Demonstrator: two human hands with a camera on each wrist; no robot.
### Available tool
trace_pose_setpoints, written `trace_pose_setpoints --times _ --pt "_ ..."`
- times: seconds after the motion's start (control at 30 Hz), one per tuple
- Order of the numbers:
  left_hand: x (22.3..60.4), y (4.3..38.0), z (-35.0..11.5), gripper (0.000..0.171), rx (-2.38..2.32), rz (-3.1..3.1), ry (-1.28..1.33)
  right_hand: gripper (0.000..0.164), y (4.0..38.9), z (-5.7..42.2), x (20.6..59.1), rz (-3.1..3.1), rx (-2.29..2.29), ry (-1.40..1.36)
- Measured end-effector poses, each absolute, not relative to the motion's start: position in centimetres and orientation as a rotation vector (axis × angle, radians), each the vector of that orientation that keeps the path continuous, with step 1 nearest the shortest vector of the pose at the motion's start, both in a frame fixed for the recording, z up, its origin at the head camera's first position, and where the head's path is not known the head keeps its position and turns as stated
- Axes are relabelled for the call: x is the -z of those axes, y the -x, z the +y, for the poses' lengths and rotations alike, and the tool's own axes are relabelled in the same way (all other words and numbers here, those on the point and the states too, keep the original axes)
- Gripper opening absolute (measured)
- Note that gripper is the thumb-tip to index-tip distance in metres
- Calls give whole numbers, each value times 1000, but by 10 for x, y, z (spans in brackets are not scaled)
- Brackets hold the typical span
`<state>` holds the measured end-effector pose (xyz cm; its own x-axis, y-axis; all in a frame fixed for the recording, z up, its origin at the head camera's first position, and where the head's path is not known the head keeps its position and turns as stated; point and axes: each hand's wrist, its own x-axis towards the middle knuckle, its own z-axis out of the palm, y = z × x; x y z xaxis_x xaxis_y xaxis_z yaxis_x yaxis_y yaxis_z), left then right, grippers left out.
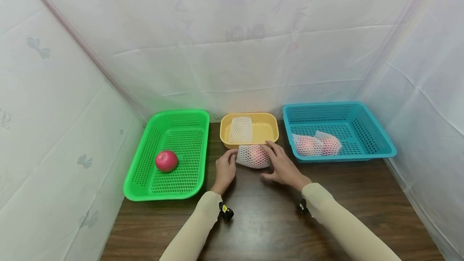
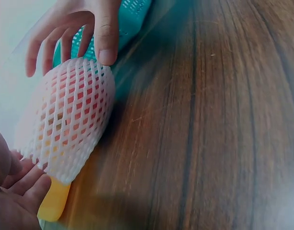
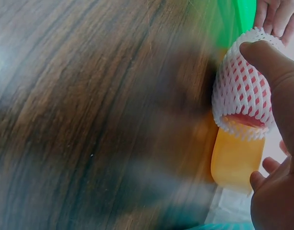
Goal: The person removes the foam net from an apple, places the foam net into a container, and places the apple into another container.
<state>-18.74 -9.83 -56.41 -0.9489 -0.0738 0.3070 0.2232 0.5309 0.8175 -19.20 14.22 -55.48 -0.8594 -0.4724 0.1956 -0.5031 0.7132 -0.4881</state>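
Observation:
A red apple in a white foam net sleeve (image 1: 254,157) lies on the table in front of the small yellow basin. At the sleeve's left end, my left hand (image 1: 225,169) pinches the net's edge between thumb and fingers. My right hand (image 1: 284,167) is at the other end, fingers spread and thumb apart from them. In the right wrist view the right thumb (image 3: 266,57) overlaps the netted apple (image 3: 243,91), and red skin shows at the sleeve's near opening. The left wrist view shows the net (image 2: 75,110) stretched round the fruit.
A green basket (image 1: 206,152) on the left holds one bare red apple (image 1: 166,161). Behind the hands, the yellow basin (image 1: 266,132) contains flat white foam nets (image 1: 241,130). The blue basket (image 1: 377,132) on the right holds two netted apples (image 1: 308,146). White sheeting encloses the table's back and sides.

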Motion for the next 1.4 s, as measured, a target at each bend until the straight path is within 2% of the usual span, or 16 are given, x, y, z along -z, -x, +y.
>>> trace_pose_setpoints --times 0.47,0.77,0.97,1.4 --pt "566 193 -90 22 1659 -2389 87 106 190 152 562 -2909 -834 -742" --pt "558 193 -80 48 1772 -2514 140 109 189 159 564 -2939 -825 -700" --pt "560 194 -72 55 1794 -2571 216 110 187 162 564 -2972 -833 -667" --pt "573 198 -52 74 1414 -2664 406 108 186 166 565 -2991 -837 -661"
